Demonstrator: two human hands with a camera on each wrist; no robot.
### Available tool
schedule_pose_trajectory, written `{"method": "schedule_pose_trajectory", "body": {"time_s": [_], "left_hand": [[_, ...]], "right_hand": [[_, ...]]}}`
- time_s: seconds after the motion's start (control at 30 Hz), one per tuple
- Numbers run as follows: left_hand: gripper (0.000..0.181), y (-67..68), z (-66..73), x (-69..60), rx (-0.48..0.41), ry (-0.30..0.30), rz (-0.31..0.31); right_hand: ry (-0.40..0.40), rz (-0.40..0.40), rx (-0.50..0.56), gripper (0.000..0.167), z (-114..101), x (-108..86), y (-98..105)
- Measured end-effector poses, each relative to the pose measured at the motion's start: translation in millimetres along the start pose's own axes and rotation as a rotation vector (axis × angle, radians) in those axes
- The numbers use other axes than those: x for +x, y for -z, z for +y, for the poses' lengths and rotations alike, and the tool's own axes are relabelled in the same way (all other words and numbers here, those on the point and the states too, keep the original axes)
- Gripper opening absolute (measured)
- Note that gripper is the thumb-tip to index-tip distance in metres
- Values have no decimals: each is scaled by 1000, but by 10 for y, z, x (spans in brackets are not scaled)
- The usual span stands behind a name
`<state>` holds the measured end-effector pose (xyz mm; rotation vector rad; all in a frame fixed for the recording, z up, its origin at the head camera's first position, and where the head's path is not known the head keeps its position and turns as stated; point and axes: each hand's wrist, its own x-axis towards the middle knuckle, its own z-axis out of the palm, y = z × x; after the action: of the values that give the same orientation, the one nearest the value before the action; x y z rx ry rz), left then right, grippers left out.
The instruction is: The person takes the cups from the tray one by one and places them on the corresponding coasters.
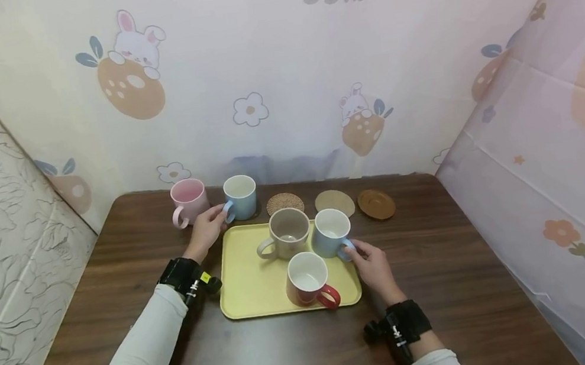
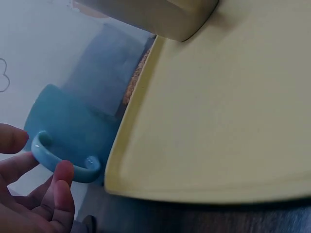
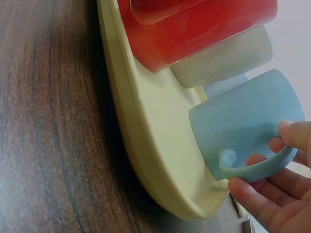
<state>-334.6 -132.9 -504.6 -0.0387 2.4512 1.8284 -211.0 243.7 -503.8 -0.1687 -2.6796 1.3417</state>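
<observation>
At the back left of the table stands a blue mug with a white inside (image 1: 241, 196), just behind the tray. My left hand (image 1: 208, 230) has its fingers around that mug's handle (image 2: 63, 167). A pink mug (image 1: 190, 199) is to its left. My right hand (image 1: 373, 266) grips the handle of a light blue mug (image 1: 329, 239) over the right part of the yellow tray (image 1: 253, 293); in the right wrist view this mug (image 3: 243, 121) has fingers through its handle. A beige-grey mug (image 1: 290, 236) and a red mug with a white inside (image 1: 303, 279) stand on the tray.
Behind the tray lie a woven coaster (image 1: 285, 203), a tan round coaster (image 1: 334, 203) and a brown saucer-like coaster (image 1: 377, 204). A printed cloth (image 1: 258, 61) hangs along the table's back edge. The dark wooden table (image 1: 428, 251) extends around the tray.
</observation>
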Motion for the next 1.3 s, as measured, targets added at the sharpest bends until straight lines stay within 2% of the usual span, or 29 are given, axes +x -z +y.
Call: {"method": "schedule_pose_trajectory", "body": {"time_s": [0.27,0.43,0.6,0.8,1.13,1.3], "left_hand": [[44,146,150,-145,38,-53,12],[44,143,196,-230,40,-59,28],[43,86,241,-324,-19,-113,35],[42,15,355,-498,-61,-174,36],[40,-135,569,-789,-24,-256,-26],[39,-274,578,-866,-8,-274,-45]], "right_hand": [[24,0,-16,33,-4,3,13],[23,0,-20,33,5,-3,19],[5,-12,-22,35,9,2,28],[-11,-25,-5,36,-8,1,20],[-5,-17,-9,37,12,-9,6],[2,-11,-13,37,5,-3,1]]}}
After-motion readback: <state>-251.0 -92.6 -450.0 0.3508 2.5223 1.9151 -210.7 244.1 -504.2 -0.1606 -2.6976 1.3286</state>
